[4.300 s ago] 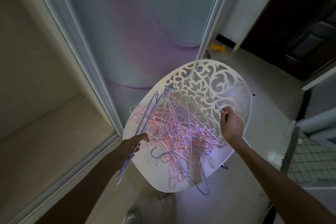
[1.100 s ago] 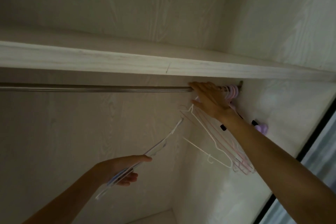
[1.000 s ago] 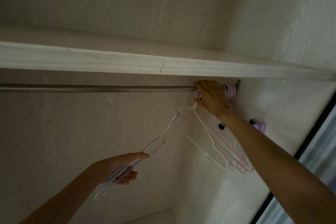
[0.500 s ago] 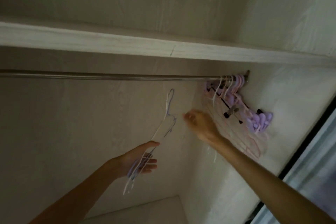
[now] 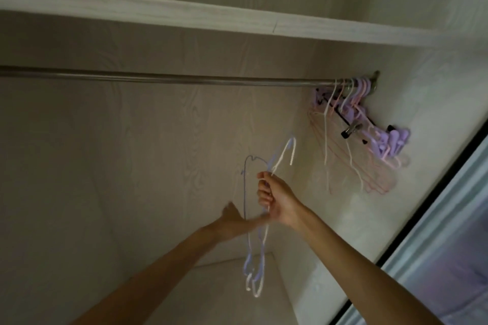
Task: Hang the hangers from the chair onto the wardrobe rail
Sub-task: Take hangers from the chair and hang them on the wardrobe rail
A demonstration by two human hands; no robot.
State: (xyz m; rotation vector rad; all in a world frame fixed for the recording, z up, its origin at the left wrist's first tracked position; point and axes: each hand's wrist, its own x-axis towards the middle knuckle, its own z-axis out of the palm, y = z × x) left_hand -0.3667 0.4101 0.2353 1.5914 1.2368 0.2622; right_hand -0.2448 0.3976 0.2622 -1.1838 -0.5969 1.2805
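Hangers (image 5: pixel 353 140) are already hanging at the rail's (image 5: pixel 163 79) 3 o'clock end, while the right hand (image 5: pixel 274 200) is gripping a further bunch (image 5: pixel 257 221) below; left hand (image 5: pixel 232 221) blurred, state indeterminable.

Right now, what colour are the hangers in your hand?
Purple and white hangers, gripped by the right hand; head view.

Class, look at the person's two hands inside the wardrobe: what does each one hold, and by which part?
The right hand grips a small bunch of thin hangers just below their hooks. The left hand is blurred; its hold cannot be told.
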